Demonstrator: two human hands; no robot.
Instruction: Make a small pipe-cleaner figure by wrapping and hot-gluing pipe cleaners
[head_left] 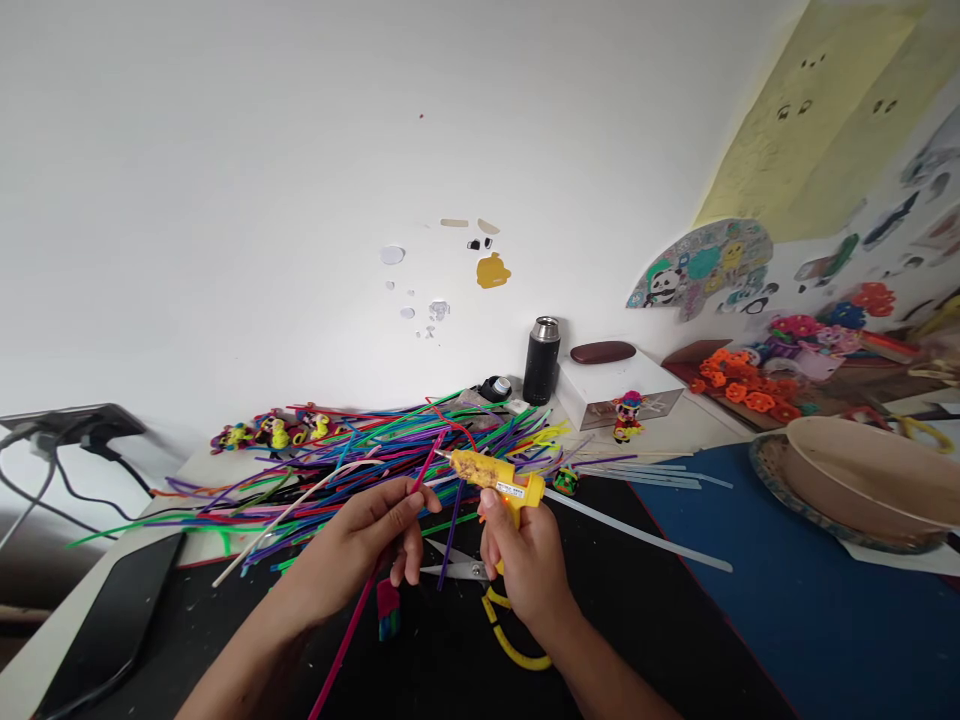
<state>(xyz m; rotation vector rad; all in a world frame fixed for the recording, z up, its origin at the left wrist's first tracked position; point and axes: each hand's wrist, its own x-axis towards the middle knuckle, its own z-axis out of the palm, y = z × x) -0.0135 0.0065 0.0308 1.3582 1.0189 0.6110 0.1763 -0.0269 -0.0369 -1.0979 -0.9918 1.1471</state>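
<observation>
My right hand (525, 550) is wrapped round the handle of a yellow glue gun (491, 473), its nozzle pointing left. A long translucent glue stick (645, 534) sticks out of the gun's back end. Between thumb and fingers, my left hand (382, 530) pinches a magenta pipe cleaner (345, 640) that slants from lower left to upper right. The nozzle is close to the pipe cleaner's upper part; whether they touch I cannot tell. Under my hands lie scissors (517, 650) with yellow handles, partly hidden by my right hand, and a small red, green and blue piece (388, 610).
Many coloured pipe cleaners (300, 500) are heaped behind my hands. Further back stand a black bottle (541, 365) and a white box (600, 385) bearing a dark red case. At right is a large beige bowl (862, 470); at left lie a black flat device (112, 630) and a power strip (75, 425).
</observation>
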